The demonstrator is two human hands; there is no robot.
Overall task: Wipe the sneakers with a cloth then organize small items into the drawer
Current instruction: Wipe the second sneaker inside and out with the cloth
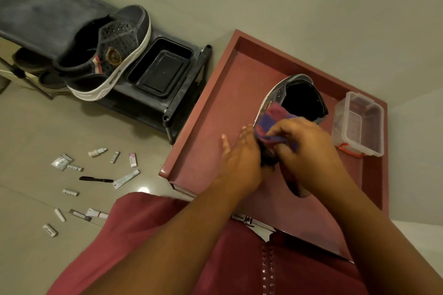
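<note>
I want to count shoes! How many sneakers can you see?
2. One sneaker lies on the black rack; the other sneaker sits on the red tray, being wiped. More shoes may hide under the rack.

Dim, warm indoor light, soft picture

A small glare spot shines on the floor [143, 189]; the hands [271, 151] are slightly blurred, and straight lines bend toward the edges.

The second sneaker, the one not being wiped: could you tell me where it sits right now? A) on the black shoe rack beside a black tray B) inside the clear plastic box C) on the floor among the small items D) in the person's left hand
A: the second sneaker lies on the black shoe rack, next to the black tray.
</note>
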